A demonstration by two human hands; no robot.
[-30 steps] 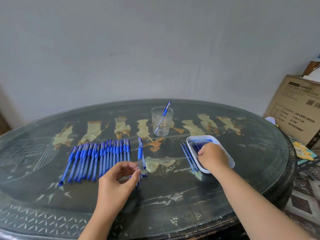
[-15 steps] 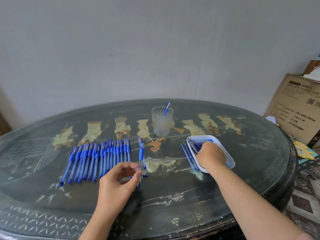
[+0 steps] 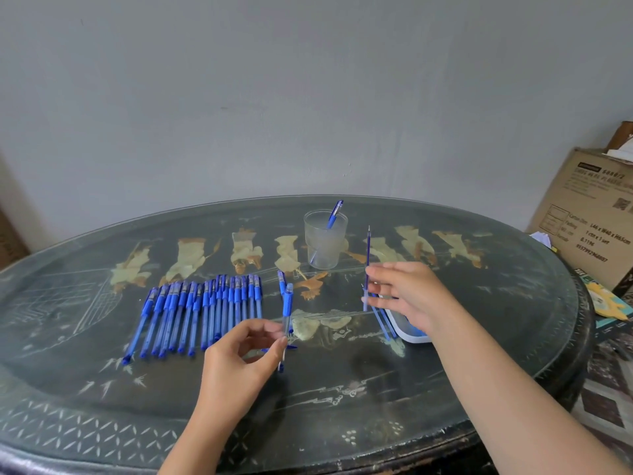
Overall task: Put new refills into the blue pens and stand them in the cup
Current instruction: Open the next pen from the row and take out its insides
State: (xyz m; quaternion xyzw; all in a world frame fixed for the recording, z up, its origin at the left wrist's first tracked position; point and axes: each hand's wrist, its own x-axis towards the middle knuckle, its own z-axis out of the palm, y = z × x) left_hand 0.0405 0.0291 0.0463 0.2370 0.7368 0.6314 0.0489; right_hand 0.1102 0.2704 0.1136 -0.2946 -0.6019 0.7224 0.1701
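Observation:
My left hand (image 3: 239, 358) pinches a blue pen barrel (image 3: 287, 310) upright just above the table. My right hand (image 3: 407, 293) pinches a thin blue refill (image 3: 368, 262) and holds it upright, left of the white refill tray (image 3: 416, 335), which my wrist mostly hides. A row of several blue pens (image 3: 202, 310) lies on the table left of my left hand. One more blue pen (image 3: 281, 284) lies behind the held barrel. A frosted clear cup (image 3: 324, 241) stands at the back centre with one blue pen (image 3: 335, 214) leaning in it.
Two loose refills (image 3: 383, 320) lie beside the tray. Small blue pen parts (image 3: 290, 347) lie near my left hand. The oval dark table (image 3: 342, 399) has a glass top. A cardboard box (image 3: 589, 217) stands at the right, beyond the table edge.
My right hand has left the tray and risen to the left with a refill pinched in its fingers. My left hand still holds the pen barrel in nearly the same place.

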